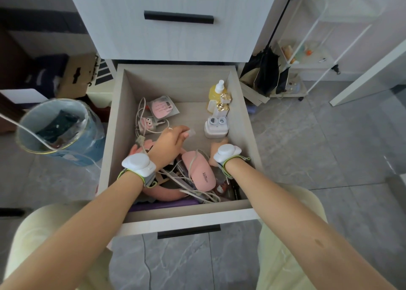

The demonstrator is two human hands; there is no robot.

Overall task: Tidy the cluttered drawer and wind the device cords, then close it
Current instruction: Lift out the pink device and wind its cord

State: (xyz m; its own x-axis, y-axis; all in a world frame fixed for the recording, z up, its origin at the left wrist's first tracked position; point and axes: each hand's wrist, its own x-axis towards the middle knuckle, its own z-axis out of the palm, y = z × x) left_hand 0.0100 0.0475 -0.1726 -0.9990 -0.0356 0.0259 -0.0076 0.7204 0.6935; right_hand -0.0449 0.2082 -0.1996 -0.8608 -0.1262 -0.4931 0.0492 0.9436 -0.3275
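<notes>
I see grey marbled floor tiles [307,158] all round the open drawer [180,216], which is pulled out of a pale wood-grain cabinet. Above it is a shut drawer front [175,37] with a black bar handle. Left of the drawer stands a blue bin [92,144] lined with clear plastic, and beyond that is a cardboard box [77,76]. Off the drawer's far right corner some black bags [265,74] lean by a white wire trolley [307,65].

Inside the drawer, along its right wall, a yellow bottle [214,92] with a white cap stands at the back. A gold-and-white box [224,103] and a white case with two round wells [216,127] come forward of it. Toward the back left lie a pink packet [162,108], a pink plug with cartoon eyes [146,122] and a loose white cord [140,111]. The near half is a heap: a pink SUN lamp [202,173] has a white cable [193,160] draped over it, and more tangled cords [206,196] lie against the drawer's front wall.

My operator's left hand [169,142] reaches over the middle of the drawer, fingers drawn together and pinching a small pale piece [190,133] at their tips. The right hand [216,151] is down in the drawer between the lamp and the white case. A white wrist unit [226,152] covers most of it, so I cannot tell whether its fingers grip anything. The left wrist carries a matching unit [137,163].
</notes>
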